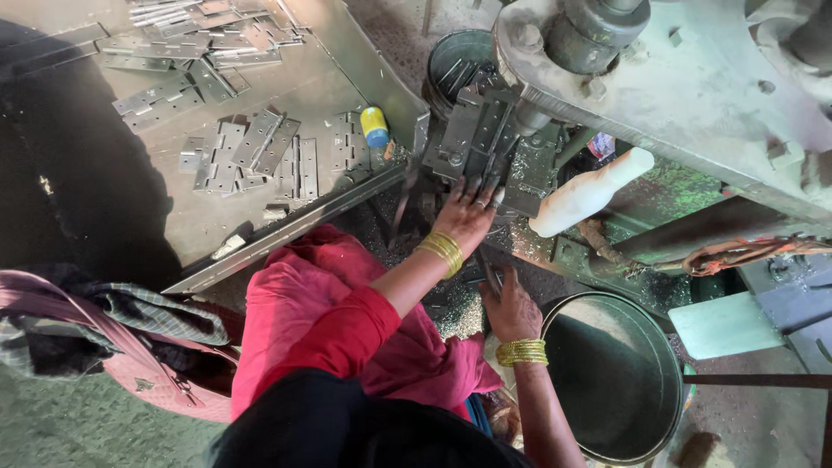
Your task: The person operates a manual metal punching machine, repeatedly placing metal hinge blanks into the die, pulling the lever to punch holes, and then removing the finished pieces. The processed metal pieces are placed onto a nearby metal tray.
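My left hand, with gold bangles at the wrist and a red sleeve behind it, reaches up to the press's die block. Its fingers are spread and the fingertips touch the grey metal parts there. My right hand, also with bangles, sits lower, beside the rim of a round metal pan. Its fingers curl around a thin dark metal rod that points up towards the die. Whether the left fingers pinch a piece is hidden.
A slanted metal tray at upper left carries several flat hinge plates and a small yellow-blue bottle. A white plastic bottle lies by the press, a tin of parts behind it. A pink bag sits at left.
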